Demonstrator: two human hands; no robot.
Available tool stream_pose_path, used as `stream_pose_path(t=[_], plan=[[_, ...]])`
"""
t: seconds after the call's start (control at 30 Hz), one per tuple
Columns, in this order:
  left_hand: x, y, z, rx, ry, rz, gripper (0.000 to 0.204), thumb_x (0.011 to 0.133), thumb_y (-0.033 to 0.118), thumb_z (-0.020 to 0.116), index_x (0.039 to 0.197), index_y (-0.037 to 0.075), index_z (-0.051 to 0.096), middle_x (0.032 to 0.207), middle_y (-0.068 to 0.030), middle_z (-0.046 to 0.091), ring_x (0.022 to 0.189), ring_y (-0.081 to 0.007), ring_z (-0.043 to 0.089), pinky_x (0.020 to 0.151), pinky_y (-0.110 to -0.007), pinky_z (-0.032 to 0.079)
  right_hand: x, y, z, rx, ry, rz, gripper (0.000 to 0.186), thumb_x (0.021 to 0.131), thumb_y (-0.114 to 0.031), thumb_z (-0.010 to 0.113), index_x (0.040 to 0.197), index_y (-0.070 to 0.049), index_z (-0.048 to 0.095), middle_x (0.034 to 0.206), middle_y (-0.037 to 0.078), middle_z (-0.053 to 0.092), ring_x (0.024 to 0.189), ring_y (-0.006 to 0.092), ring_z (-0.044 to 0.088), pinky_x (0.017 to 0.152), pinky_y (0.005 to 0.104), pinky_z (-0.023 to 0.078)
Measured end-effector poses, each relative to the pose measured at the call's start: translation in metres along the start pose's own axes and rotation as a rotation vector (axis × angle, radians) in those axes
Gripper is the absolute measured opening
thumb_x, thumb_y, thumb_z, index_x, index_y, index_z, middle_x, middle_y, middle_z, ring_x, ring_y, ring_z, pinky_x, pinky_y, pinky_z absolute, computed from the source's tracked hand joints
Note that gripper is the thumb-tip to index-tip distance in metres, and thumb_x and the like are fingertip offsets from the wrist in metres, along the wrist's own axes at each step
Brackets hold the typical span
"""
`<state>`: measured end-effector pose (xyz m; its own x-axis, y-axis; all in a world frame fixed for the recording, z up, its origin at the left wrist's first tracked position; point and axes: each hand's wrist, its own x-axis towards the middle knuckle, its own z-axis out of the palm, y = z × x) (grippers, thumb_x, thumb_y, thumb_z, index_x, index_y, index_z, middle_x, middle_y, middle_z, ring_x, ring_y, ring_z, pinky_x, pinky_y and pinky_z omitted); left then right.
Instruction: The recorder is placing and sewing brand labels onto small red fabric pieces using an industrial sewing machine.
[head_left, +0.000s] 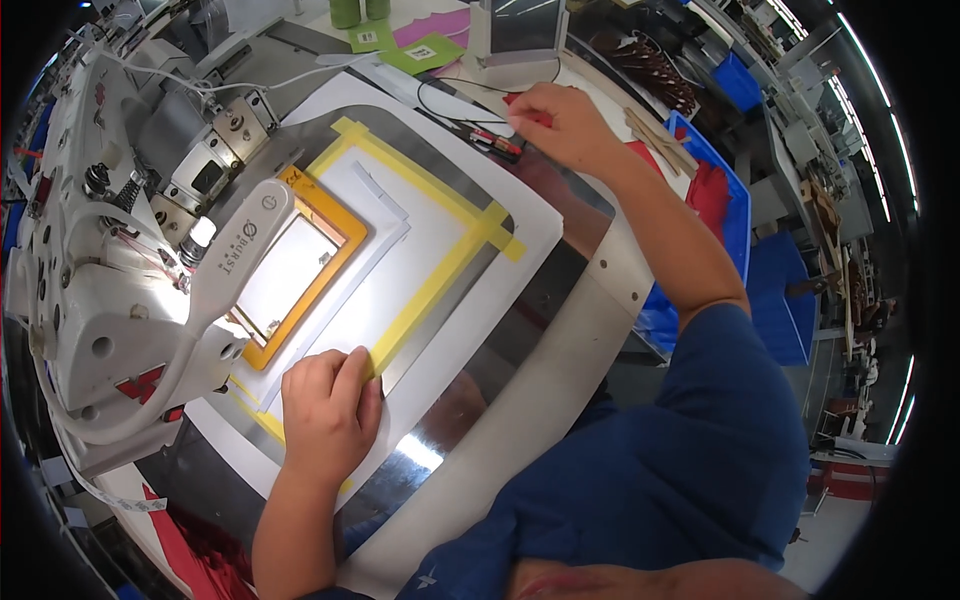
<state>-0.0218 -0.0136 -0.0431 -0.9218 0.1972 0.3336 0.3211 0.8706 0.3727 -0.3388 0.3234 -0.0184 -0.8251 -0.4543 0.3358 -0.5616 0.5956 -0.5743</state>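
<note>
1. Since the left hand (330, 412) rests at the near edge of the taped white sheet (385, 285), it's probably steadying it. Fingers bent, close together; can't tell if they pinch the edge.
2. Sheet lies right of the sewing machine (110, 285). Yellow tape (430, 187) borders it, presumably as fixing.
3. Orange frame (322, 279) sits over the sheet's left part, near the machine head; I'd guess so its window gets the light.
4. Right hand (560, 122) is out far right, fingers narrow at a small red piece (537, 117); grip unclear. Red-handled tool (497, 145) just beside, likely parked for reach.
5. Around: blue bin (741, 215) with red cloth (708, 195), green spools (345, 12).
6. In the way: white fixture (252, 232) hides the frame's left side; black cable (424, 105) could snag.
</note>
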Motion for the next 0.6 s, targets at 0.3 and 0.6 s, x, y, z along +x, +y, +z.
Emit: stream_pose_path(t=[0.3, 0.6], plan=[[-0.004, -0.003, -0.001, -0.029, -0.009, -0.024, 0.04, 0.084, 0.011, 0.082, 0.123, 0.004, 0.073, 0.11, -0.0101, 0.066, 0.103, -0.0315, 0.063, 0.092, -0.046, 0.047, 0.038, -0.003, 0.035, -0.392, -0.037, -0.071, 0.02, 0.096, -0.023, 0.075, 0.098, -0.003, 0.074, 0.099, 0.015, 0.075, 0.091, 0.0332, 0.072, 0.083, 0.0415, 0.055], [-0.002, -0.001, -0.003, -0.048, 0.002, -0.043, 0.04, 0.082, 0.008, 0.082, 0.12, 0.006, 0.073, 0.106, -0.0104, 0.064, 0.099, -0.0318, 0.062, 0.089, -0.044, 0.046, 0.045, 0.019, 0.036, -0.086, -0.023, 0.177, 0.028, 0.095, -0.03, 0.082, 0.098, -0.002, 0.076, 0.081, 0.007, 0.071, 0.075, 0.0162, 0.064, 0.07, 0.0347, 0.052]])
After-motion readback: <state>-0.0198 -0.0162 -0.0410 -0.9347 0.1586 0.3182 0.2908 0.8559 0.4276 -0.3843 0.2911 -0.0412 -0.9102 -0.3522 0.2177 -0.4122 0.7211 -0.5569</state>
